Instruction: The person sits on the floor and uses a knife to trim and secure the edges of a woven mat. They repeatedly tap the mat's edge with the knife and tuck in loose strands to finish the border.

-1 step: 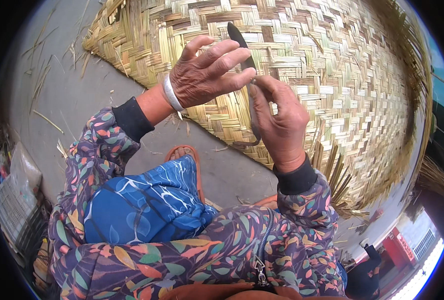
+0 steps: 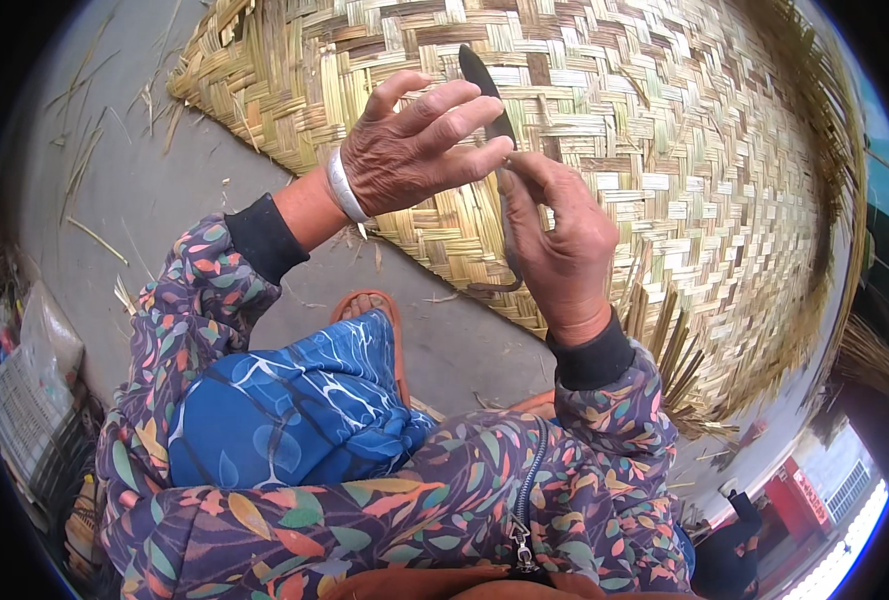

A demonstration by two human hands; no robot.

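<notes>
One left hand [image 2: 405, 150], bare, back uppermost, fingers fanned apart in front of a knife [image 2: 477, 70]; thumb out of sight behind the forefinger, hence any pinch there impossible to tell. One right hand [image 2: 570, 240], bare, fingers closed on the same knife, thumb and forefinger drawn together close to the left forefinger's tip; remaining fingers largely concealed. Exact contact at the fingertips too small to make out. Knife location: between the hands, over the near part of a large woven mat [image 2: 685, 180]; dark pointed blade in view at the top, middle length covered by fingers, lower part beside the right thumb, with a curved tail end.

Mat: pale plaited strips, cut off along the upper edge, bristly and shadowed toward the right rim. One silver-coloured bracelet [image 2: 345, 188] on the left wrist. One orange sandal [image 2: 399, 350], partly hidden by a blue patterned cloth [image 2: 295, 400]. One floral jacket [image 2: 365, 520], cropped at the lower edge.

Containers: one pale grey crate [image 2: 25, 400] of open lattice, far left, bent by the lens; contents hard to make out. One clear plastic bag [image 2: 53, 335] just above, contents indistinct, with blurred bright-coloured items alongside. One red block-shaped object [image 2: 803, 490], lower right, small and distorted.
</notes>
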